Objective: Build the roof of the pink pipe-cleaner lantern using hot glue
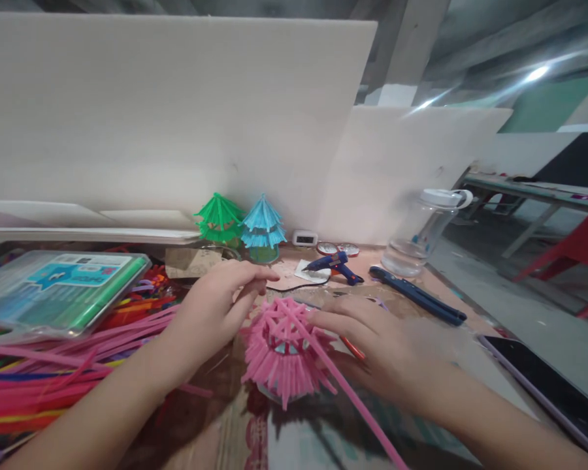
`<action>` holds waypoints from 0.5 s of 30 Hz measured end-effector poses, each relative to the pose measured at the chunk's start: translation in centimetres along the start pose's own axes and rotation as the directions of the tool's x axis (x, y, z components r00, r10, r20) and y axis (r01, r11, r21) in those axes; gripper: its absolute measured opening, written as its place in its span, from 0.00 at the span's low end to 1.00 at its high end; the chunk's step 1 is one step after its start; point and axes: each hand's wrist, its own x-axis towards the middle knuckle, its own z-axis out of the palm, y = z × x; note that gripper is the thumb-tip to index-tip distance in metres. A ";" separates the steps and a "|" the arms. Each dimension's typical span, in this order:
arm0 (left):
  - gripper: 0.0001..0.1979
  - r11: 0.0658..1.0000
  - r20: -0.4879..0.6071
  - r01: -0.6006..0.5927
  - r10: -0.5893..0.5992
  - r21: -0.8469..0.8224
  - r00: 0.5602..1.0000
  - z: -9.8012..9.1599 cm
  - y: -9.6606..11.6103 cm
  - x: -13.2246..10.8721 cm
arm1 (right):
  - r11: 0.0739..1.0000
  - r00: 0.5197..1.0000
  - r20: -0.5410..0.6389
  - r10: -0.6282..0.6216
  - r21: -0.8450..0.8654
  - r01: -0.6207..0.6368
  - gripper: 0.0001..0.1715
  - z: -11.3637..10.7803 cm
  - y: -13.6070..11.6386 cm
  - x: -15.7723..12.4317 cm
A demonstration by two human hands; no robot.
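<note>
A pink pipe-cleaner piece [294, 372], built in two tiers with a fringed skirt, stands on the table in front of me. One long pink pipe cleaner [355, 399] slants from its top down to the lower right. My right hand [360, 333] is at its right side, fingertips closed on that strip near the top. An orange-red handle [353, 348] shows partly beneath this hand; the rest of that tool is mostly hidden. To the upper left of the pink piece hovers my left hand [225, 294], thumb and fingers apart, with nothing in it.
Loose pipe cleaners [39, 391] and a plastic case [59, 287] lie left. Behind stand green [220, 215] and blue [263, 222] tiered pieces, a small digital display [304, 238] and a glue gun [336, 262]. Rightward are a blue-handled tool [416, 297], a water bottle [414, 235] and a phone [549, 391].
</note>
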 end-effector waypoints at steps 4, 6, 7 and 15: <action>0.14 0.994 -0.016 0.106 -0.106 -0.033 0.994 -0.4 0.3 0.2 | 0.996 0.996 -0.050 -0.071 -0.065 0.068 0.16 0.7 -0.3 0.2; 0.14 0.990 -0.011 0.122 -0.123 -0.074 0.992 -0.7 0.5 0.3 | 0.995 0.994 -0.065 -0.083 -0.067 0.078 0.15 0.7 -0.4 0.6; 0.13 0.988 -0.004 0.121 -0.122 -0.100 0.993 -0.8 0.6 0.3 | 0.995 0.994 -0.069 -0.086 -0.063 0.082 0.14 0.7 -0.4 0.8; 0.10 0.985 -0.043 0.111 -0.118 -0.136 0.992 -1.9 0.5 0.7 | 0.992 0.993 -0.005 -0.121 -0.039 0.121 0.17 0.1 -0.6 1.8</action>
